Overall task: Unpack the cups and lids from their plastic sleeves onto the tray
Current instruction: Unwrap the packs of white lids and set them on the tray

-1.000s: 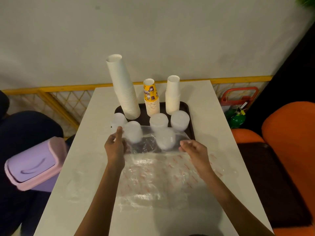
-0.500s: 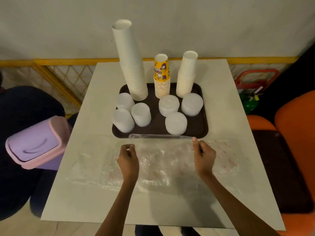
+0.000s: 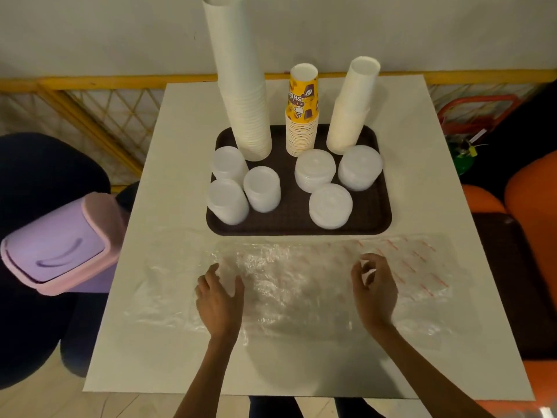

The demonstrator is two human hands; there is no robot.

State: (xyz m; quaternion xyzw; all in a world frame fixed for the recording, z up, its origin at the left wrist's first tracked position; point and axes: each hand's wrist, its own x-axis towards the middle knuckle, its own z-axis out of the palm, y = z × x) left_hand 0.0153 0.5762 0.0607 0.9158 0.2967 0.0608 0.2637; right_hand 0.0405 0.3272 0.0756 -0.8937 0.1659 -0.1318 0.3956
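Plastic sleeves (image 3: 301,285) lie flat on the surface (image 3: 422,176) just before the tray (image 3: 289,218), where cups (image 3: 241,95) and lids (image 3: 315,173) stand. Our left hand (image 3: 218,300) spreads open, our right hand (image 3: 375,289) curls loosely, holding nothing. Gathering them carelessly could, we judge, topple the tall cups.

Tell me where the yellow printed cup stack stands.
Head view: the yellow printed cup stack stands far back on the brown tray, between the tall white cup stack and the shorter cream cup stack.
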